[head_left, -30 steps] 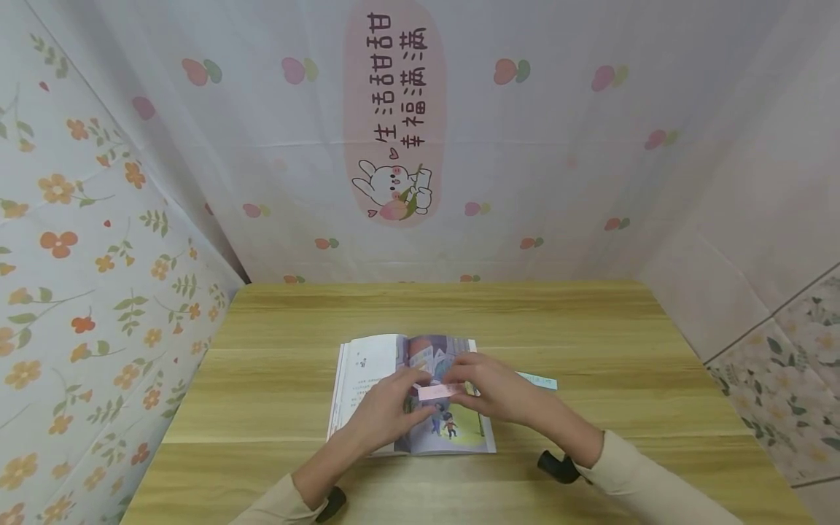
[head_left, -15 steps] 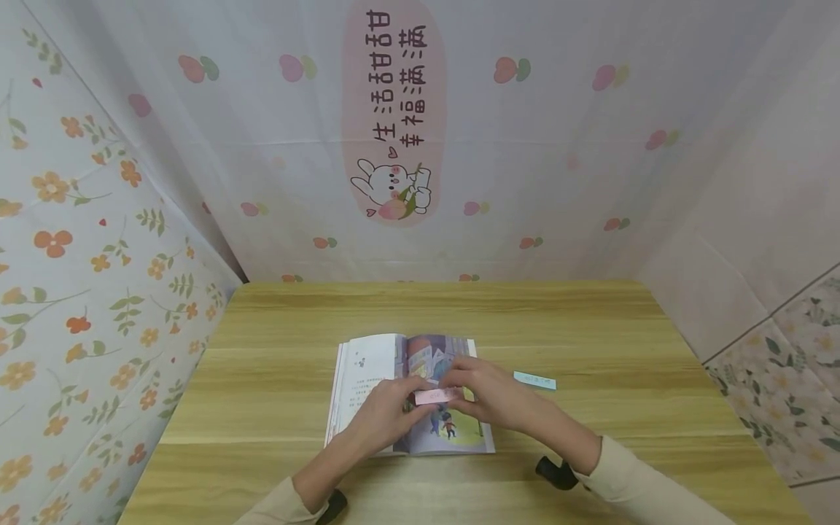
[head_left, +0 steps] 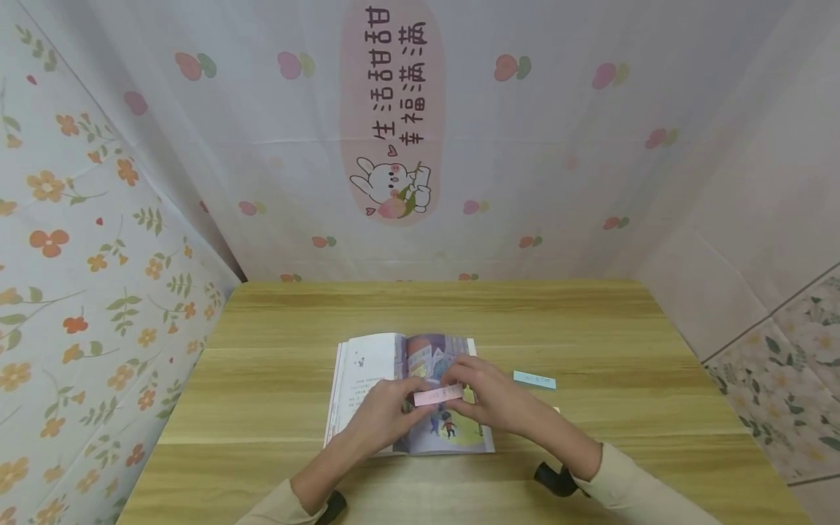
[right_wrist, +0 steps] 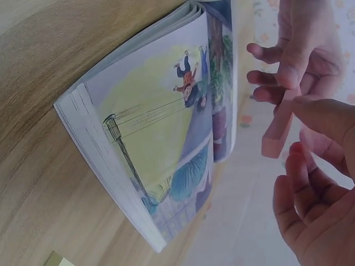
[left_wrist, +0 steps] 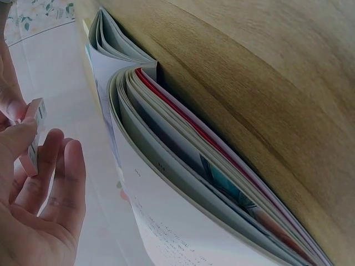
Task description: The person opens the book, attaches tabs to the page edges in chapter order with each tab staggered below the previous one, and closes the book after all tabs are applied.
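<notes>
Pink strip (head_left: 438, 395) crosswise, nearly level

Pink strip (head_left: 438, 395) tilted slightly, lowered a touch — both hands drawn closer together.

A small home-style study nook. A wooden table (head_left: 590, 328) stands boxed in on three sides by hung printed cloths: floral at the left (head_left: 85, 277), a cartoon rabbit banner (head_left: 392, 109) behind. An open picture book (head_left: 387, 361) lies near the table's front edge.
</notes>
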`<state>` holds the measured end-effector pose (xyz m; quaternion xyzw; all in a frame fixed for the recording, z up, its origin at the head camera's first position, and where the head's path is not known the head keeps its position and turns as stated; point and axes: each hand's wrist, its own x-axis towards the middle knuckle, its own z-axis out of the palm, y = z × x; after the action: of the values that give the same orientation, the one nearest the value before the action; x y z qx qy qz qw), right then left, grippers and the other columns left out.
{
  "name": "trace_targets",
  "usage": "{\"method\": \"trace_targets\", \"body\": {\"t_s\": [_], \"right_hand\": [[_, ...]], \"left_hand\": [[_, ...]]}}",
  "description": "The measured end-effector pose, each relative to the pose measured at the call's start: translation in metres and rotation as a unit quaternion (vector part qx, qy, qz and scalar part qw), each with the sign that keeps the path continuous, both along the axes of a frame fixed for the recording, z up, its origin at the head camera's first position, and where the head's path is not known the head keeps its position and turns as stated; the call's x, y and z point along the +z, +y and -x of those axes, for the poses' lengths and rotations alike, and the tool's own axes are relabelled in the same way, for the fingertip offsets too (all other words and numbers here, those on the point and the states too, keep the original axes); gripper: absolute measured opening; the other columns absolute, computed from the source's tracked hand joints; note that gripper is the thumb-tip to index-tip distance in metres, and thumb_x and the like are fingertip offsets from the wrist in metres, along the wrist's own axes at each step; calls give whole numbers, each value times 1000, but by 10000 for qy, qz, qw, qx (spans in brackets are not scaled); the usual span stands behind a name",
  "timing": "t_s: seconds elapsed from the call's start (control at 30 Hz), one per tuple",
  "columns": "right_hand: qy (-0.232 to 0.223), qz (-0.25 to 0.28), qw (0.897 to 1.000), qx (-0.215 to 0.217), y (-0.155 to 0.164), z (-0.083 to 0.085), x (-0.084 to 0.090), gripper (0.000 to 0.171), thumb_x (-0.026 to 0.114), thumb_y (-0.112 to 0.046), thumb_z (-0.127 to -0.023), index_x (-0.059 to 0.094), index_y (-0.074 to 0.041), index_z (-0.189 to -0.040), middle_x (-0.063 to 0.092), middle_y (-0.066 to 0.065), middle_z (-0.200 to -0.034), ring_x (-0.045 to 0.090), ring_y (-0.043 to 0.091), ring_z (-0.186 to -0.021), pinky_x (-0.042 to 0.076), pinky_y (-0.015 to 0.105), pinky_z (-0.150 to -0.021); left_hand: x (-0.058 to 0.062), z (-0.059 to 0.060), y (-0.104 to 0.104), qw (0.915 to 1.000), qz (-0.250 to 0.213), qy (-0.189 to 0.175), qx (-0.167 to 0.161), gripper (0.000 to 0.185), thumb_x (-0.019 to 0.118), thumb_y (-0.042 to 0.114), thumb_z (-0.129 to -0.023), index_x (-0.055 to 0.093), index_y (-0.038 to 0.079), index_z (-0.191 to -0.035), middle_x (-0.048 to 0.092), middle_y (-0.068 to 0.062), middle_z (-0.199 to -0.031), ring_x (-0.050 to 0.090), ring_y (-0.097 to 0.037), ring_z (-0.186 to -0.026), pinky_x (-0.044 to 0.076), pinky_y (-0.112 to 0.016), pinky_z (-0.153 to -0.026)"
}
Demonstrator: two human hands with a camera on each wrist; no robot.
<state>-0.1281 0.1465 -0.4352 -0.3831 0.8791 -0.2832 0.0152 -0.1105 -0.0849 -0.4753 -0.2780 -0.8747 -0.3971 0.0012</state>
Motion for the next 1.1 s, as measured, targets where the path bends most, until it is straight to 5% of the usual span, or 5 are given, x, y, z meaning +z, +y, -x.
{"method": "trace_targets", "body": {"t_s": [0.17,0.33,0.53,0.67,1.1], "right_hand": [[-54,108,9999,25,1,0,0,22,82,-12,-88,70,-13,-106,60,-6,-101,56,10,-83,54,26,-71],[-919,541,9942,-129,3,1,0,26,82,-11,-88,68,-13,-109,60,-7,-95,55,12,-75,52,24,-63],[-2522,1460,9556,-446,4,5,-1,15,76,-9,-93,69,-5,-106,62,2,-83,61,20,-69,52,26,-60],[-3189,1769,9287,-670,3,5,-2,13,72,-5,-94,68,0,-105,64,7,-80,63,34,-69,53,29,-58],[-3636,1692,9149,-467,-1,4,-4,18,67,-9,-98,68,8,-93,65,12,-70,51,17,-59,45,24,-54]], "left_hand": [[-1,0,0,10000,-39,39,-12,19,77,22,-93,74,12,-109,69,9,-88,57,0,-67,50,-19,-58],[-1,0,-1,10000,-38,35,17,21,78,21,-92,75,13,-111,70,9,-91,57,0,-68,50,-19,-59],[0,-1,-2,9998,-34,160,84,20,80,21,-90,74,14,-108,68,11,-87,57,-1,-69,50,-19,-59],[-1,-2,-3,9997,-84,208,119,17,81,19,-89,72,16,-102,67,11,-84,58,-2,-69,50,-19,-59],[1,-5,-4,9984,178,436,327,21,86,16,-83,65,19,-86,68,7,-75,53,0,-58,45,-19,-49]]}}
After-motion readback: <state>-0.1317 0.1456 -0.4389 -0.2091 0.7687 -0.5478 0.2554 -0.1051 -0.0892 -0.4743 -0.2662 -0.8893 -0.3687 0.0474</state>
